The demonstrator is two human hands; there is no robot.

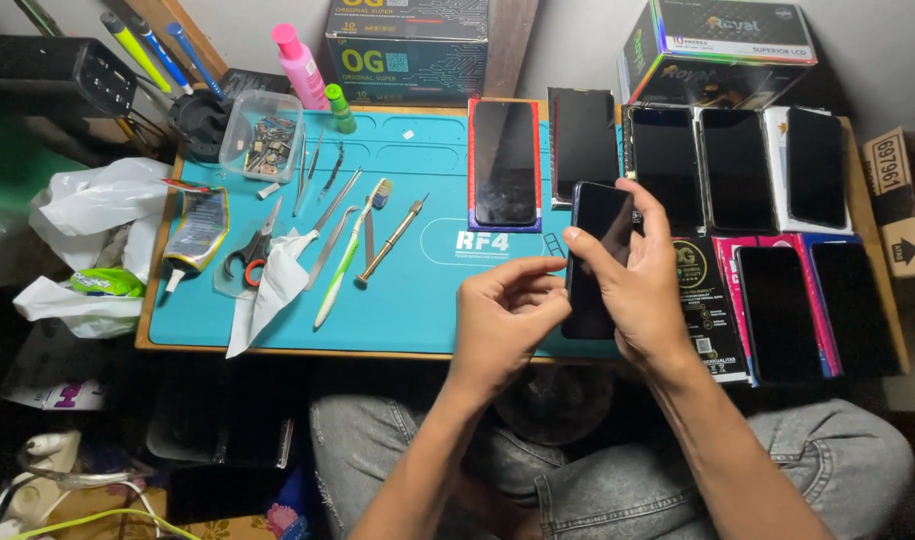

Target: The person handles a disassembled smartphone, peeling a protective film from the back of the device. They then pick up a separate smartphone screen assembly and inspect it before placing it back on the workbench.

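Glossy flat black phone [595,240]

Tools [352,235] left on mat [417,300]; phone row [677,165] right behind; held phone [595,255] between hands, near front edge.

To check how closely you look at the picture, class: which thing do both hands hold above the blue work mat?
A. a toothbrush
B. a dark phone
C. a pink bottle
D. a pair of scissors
B: the right hand grips the dark phone upright, and the left hand touches its left edge; the scissors, toothbrush and pink bottle are untouched.
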